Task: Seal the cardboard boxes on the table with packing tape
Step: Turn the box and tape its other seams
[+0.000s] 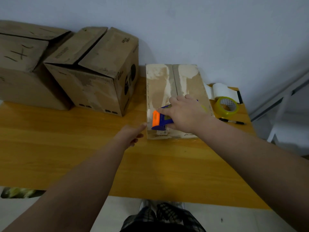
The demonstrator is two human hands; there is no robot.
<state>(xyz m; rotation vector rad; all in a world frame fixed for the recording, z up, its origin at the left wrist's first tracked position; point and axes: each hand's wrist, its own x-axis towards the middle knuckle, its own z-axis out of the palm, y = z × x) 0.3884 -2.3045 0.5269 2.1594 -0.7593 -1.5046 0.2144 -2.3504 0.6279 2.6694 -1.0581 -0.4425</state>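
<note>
It seems you are starting a tape run: your right hand [185, 113] grasps the tape dispenser [161, 120] atop the flat box [190, 81] on the counter [66, 139], your relaxed left hand [132, 133] thumbs its near corner, and next you likely pull steadily along the seam [174, 81].

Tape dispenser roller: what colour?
Orange roller on the blue tape dispenser the right hand grips; the head view shows it best.

Plain packing room: worn cardboard boxes [93, 71], tape rolls [227, 107], wooden table [66, 148], bare wall [200, 30]
</note>
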